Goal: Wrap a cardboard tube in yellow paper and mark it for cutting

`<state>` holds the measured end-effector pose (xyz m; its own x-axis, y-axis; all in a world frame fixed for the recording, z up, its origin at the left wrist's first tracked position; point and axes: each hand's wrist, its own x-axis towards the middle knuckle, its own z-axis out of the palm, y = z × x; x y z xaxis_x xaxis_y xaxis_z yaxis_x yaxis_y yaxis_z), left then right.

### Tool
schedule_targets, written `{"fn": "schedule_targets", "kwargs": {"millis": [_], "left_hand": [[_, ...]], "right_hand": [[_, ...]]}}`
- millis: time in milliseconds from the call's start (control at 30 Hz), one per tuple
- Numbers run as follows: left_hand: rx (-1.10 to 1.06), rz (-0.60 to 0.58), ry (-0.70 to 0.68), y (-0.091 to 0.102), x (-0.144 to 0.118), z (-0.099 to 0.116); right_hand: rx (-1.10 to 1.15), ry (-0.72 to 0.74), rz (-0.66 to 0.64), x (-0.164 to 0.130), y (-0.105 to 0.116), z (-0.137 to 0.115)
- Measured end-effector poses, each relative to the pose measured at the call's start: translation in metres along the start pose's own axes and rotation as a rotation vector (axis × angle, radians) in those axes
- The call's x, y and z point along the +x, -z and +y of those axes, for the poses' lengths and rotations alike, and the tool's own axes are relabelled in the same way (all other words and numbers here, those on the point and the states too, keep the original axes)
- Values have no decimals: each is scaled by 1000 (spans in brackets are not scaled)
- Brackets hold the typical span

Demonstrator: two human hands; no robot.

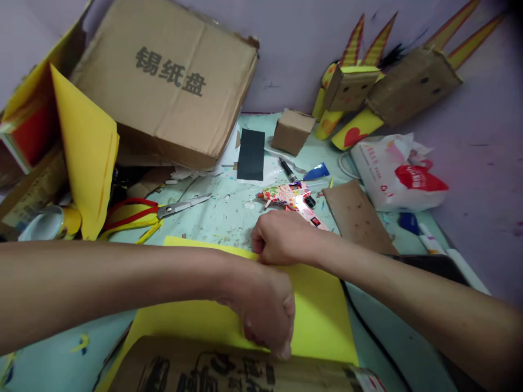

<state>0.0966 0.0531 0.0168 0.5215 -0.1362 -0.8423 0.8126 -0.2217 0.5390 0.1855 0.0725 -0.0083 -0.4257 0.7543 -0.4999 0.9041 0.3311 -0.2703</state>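
A yellow paper sheet [318,310] lies on the table in front of me, over a printed cardboard piece [229,370] at the near edge. My left hand [265,310] is curled with its fingers pressing the sheet's near edge against the cardboard. My right hand [278,237] is fisted and pinches the sheet's far edge. A patterned glue gun [292,198] lies just beyond my right hand.
Red-handled scissors [159,209] lie left of centre. A big cardboard box [171,81] leans at the back, with yellow paper [85,147] beside it. Cardboard animal figures [368,87], a small box [292,130], a black card [250,154], a brown cardboard strip [357,218] and a plastic bag [400,174] crowd the right.
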Motion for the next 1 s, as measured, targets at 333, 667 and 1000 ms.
{"fn": "schedule_targets", "kwargs": {"millis": [333, 667, 1000], "left_hand": [[147, -23, -64, -6, -2, 6], [161, 63, -185, -15, 9, 5], [367, 638, -182, -30, -68, -13]], "right_hand": [[37, 9, 54, 2, -8, 8], [29, -12, 67, 2, -8, 5], [45, 0, 18, 2, -5, 6]]}}
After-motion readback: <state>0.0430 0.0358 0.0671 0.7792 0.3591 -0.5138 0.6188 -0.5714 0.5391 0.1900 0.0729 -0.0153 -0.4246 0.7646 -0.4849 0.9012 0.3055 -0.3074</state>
